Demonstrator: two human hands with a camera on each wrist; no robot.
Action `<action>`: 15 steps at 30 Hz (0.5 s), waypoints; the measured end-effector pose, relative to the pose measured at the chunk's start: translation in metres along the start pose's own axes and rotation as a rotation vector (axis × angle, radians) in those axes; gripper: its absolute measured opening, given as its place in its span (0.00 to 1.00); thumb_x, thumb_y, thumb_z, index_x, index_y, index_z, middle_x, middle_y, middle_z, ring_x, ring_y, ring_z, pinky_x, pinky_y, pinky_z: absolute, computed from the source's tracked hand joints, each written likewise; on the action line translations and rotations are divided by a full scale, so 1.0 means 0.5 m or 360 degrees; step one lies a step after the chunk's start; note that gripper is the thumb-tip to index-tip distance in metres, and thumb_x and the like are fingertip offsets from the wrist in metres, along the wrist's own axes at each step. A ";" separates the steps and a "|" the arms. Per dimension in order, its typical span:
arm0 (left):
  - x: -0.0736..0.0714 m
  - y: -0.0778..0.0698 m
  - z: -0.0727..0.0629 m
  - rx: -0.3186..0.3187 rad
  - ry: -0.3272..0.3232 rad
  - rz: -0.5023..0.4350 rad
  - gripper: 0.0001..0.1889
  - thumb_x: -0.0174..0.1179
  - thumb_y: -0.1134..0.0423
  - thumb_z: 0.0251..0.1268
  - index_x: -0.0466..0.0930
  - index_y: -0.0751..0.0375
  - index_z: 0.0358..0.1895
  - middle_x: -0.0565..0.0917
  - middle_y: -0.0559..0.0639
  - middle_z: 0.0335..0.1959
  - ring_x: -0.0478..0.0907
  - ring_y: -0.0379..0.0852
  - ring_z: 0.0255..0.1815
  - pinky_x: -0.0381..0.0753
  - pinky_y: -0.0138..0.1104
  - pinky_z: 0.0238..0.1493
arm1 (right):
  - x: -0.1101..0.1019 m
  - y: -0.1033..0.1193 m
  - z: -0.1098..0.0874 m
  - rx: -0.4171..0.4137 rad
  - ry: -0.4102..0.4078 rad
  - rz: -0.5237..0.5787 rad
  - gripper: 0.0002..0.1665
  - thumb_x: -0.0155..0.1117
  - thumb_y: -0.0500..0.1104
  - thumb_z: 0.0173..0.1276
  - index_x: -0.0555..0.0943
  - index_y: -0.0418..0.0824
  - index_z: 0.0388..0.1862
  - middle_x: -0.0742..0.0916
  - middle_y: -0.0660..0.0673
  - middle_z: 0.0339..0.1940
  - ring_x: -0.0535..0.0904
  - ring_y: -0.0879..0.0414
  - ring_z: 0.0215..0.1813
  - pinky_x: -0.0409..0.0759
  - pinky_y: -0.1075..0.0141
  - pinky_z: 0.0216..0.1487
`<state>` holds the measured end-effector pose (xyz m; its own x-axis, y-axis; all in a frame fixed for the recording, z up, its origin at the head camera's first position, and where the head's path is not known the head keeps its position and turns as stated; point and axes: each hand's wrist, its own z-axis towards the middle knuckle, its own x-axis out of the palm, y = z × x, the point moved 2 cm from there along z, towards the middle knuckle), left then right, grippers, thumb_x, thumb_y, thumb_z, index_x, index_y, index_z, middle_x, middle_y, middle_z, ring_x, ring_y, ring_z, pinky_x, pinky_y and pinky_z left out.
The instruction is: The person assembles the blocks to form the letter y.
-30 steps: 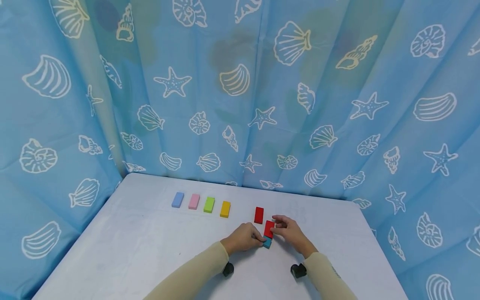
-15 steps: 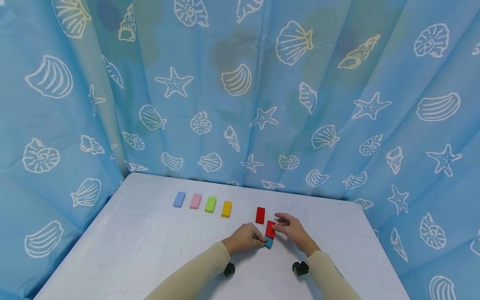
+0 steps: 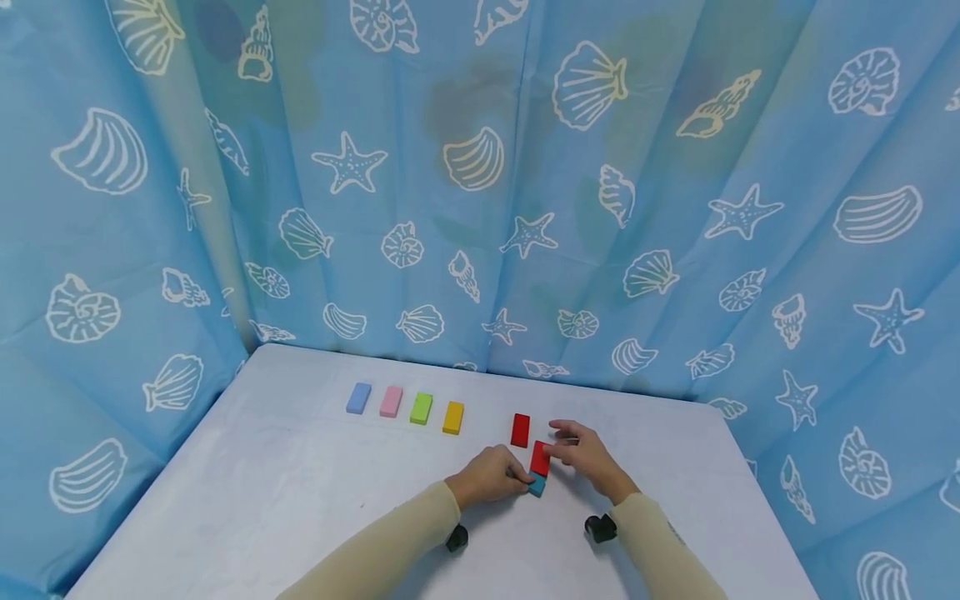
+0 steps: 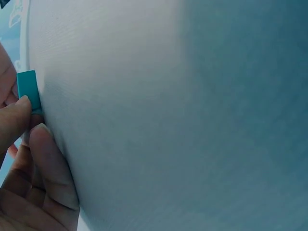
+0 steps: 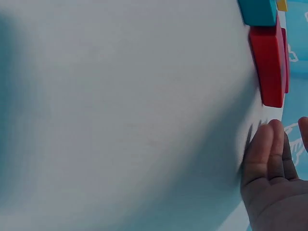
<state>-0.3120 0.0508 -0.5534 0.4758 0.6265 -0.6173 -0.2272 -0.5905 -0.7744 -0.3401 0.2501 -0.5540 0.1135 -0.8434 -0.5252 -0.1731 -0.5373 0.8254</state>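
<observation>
A teal block (image 3: pixel 537 484) lies end to end with a red block (image 3: pixel 540 458) on the table. My left hand (image 3: pixel 487 477) pinches the teal block's near end; in the left wrist view the thumb lies against its face. At the red block's right side is my right hand (image 3: pixel 588 457), one fingertip right at its edge in the head view. The right wrist view shows that hand's fingers (image 5: pixel 275 159) fairly straight, just short of the red block's end. A second red block (image 3: pixel 521 431) lies a little farther back and to the left.
A spaced row of blocks lies farther left: blue (image 3: pixel 358 398), pink (image 3: pixel 391 402), green (image 3: pixel 422 408) and yellow (image 3: pixel 453 418). The white table (image 3: pixel 247 475) ends at a blue shell-patterned curtain (image 3: pixel 450 225) at the back and sides.
The right hand's fingers shift slightly up and away from the viewer beside the red block. The left hand and the blocks stay about where they were; the head view shifts slightly.
</observation>
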 end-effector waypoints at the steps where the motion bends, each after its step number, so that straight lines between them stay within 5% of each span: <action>1: 0.001 0.001 -0.001 -0.0008 -0.0001 -0.0005 0.09 0.69 0.65 0.60 0.90 0.53 0.44 0.87 0.40 0.30 0.75 0.35 0.34 0.79 0.26 0.38 | 0.000 0.001 0.000 0.0008 -0.0005 -0.0006 0.38 0.76 0.48 0.57 0.74 0.43 0.66 0.80 0.38 0.60 0.79 0.48 0.52 0.84 0.57 0.50; 15: -0.004 0.000 -0.004 -0.0007 0.0013 -0.0057 0.09 0.70 0.65 0.59 0.90 0.55 0.43 0.87 0.41 0.28 0.76 0.36 0.32 0.79 0.27 0.36 | 0.006 0.028 0.022 -0.0042 0.0043 -0.0024 0.36 0.73 0.45 0.60 0.73 0.43 0.67 0.78 0.37 0.63 0.78 0.46 0.55 0.84 0.53 0.51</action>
<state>-0.3113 0.0486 -0.5521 0.4903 0.6432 -0.5882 -0.2064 -0.5700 -0.7953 -0.3527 0.2400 -0.5464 0.1424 -0.8347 -0.5320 -0.1452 -0.5493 0.8229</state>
